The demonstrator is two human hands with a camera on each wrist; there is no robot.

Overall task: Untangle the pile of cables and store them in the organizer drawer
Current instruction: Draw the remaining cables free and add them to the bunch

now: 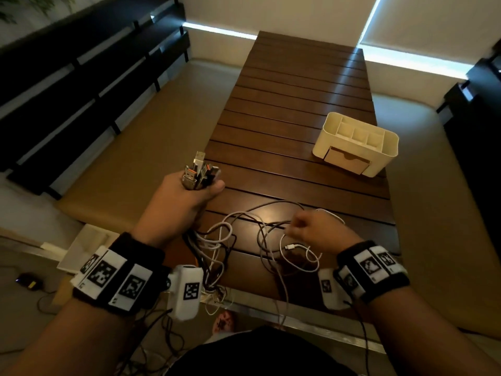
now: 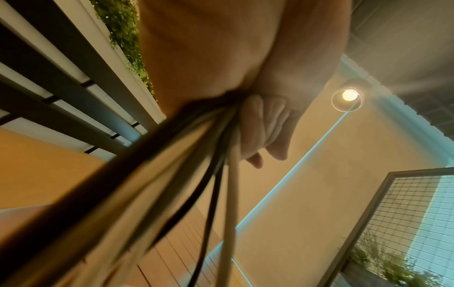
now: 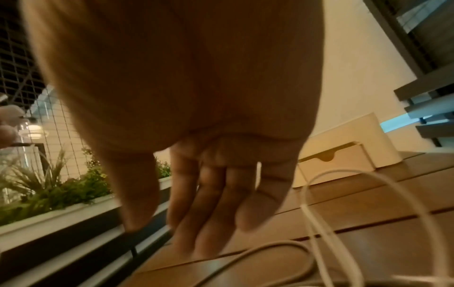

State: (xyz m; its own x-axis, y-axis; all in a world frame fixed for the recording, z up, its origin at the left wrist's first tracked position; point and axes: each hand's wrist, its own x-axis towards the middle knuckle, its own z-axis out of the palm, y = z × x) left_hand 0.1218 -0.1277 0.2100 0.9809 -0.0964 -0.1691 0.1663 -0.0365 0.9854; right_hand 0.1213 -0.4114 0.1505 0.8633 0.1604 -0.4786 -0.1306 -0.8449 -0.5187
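My left hand [image 1: 189, 198] is raised over the table's left edge and grips a bundle of cables just below their USB plugs [image 1: 199, 172]. In the left wrist view the curled fingers [image 2: 260, 124] wrap the black and white cords [image 2: 196, 155]. These cords hang down into a tangle [image 1: 217, 248] at the near edge. My right hand [image 1: 317, 229] is low over loose grey and white cable loops [image 1: 271, 240], fingers [image 3: 209, 194] straight and pointing down, holding nothing. A white cable loop [image 3: 319, 194] lies beside it. The cream organizer [image 1: 379, 137] stands far right, its drawer [image 1: 347, 158] facing me.
The slatted brown table [image 1: 292, 104] stretches away from me. A tan cushioned bench [image 1: 130, 164] with a dark slatted backrest [image 1: 67, 99] runs along the left. Cords, a computer mouse [image 1: 28, 280] and a white box [image 1: 84, 248] lie on the floor below left.
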